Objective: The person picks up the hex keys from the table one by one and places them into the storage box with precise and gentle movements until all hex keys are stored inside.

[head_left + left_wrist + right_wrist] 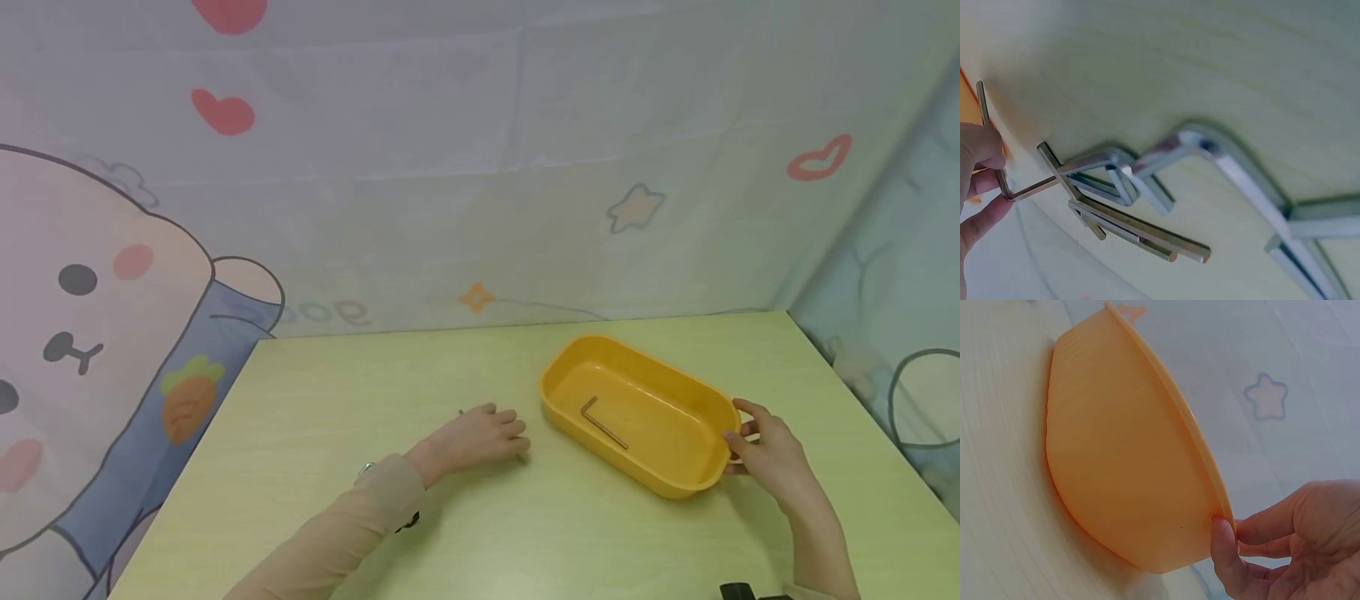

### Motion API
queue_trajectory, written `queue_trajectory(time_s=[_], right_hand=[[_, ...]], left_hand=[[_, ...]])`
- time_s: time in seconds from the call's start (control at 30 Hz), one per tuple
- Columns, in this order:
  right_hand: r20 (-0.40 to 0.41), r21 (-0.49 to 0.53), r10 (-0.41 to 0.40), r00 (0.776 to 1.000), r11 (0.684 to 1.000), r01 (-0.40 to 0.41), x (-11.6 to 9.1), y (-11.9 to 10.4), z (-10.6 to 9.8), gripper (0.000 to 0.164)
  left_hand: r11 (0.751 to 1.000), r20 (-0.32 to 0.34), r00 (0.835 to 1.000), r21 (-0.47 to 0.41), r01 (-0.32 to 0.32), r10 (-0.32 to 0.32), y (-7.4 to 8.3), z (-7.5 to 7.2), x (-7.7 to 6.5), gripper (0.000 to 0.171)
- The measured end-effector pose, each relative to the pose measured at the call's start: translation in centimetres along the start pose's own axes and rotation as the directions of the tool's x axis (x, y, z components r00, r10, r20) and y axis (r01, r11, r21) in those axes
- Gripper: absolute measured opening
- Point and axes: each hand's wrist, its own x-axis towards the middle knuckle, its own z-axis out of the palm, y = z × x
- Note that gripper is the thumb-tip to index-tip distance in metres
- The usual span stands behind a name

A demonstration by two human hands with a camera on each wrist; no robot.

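Note:
My left hand (476, 437) is over the table, left of the yellow tray. In the left wrist view its thumb and fingers pinch a metal L-shaped hex key (1032, 189). Several more hex keys (1166, 235) lie crossed in a loose heap by that hand, mostly hidden under it in the head view. One hex key (604, 428) lies inside the yellow tray (671, 437). At the tray's right end, my right hand (772, 458) holds the rim between thumb and fingers, with the thumb on the outer wall in the right wrist view.
The pale wooden table (300, 433) reaches back to a printed cloth (420, 208) with hearts, stars and a cartoon animal. Another cloth (907, 275) hangs along the right side.

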Motion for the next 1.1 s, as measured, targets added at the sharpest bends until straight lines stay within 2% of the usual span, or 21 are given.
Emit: queue_trajectory(time_s=[0.17, 0.4, 0.57, 0.73, 0.97, 1.1], right_hand=[[-0.004, 0.007, -0.006, 1.000, 1.000, 0.006, -0.1, 0.0, 0.1, 0.057], [-0.002, 0.006, 0.000, 1.000, 1.000, 0.000, -0.1, 0.1, 0.2, 0.057], [-0.004, 0.001, 0.005, 1.000, 1.000, -0.005, 0.0, 0.1, 0.1, 0.057], [-0.008, 0.004, -0.004, 1.000, 1.000, 0.005, -0.1, 0.2, 0.1, 0.057], [-0.008, 0.001, -0.009, 1.000, 1.000, 0.009, -0.1, 0.2, 0.1, 0.056], [-0.004, 0.001, -0.012, 1.000, 1.000, 0.012, -0.1, 0.1, 0.0, 0.056]], left_hand=[[1.000, -0.002, 1.000, -0.025, 0.006, -0.006, 0.0, -0.2, -0.2, 0.017], [0.998, -0.076, 0.997, -0.068, 0.014, -0.019, -0.2, -1.0, -0.1, 0.021], [0.996, -0.092, 0.995, -0.083, 0.014, -0.021, 0.0, -1.8, 0.2, 0.025], [0.998, -0.089, 0.996, -0.068, -0.001, -0.005, 0.2, -2.5, 0.7, 0.028], [1.000, -0.196, 0.981, -0.019, -0.012, 0.008, 0.6, -3.6, 1.3, 0.025], [1.000, -0.233, 0.972, 0.022, -0.010, 0.015, 0.7, -4.6, 1.8, 0.025]])
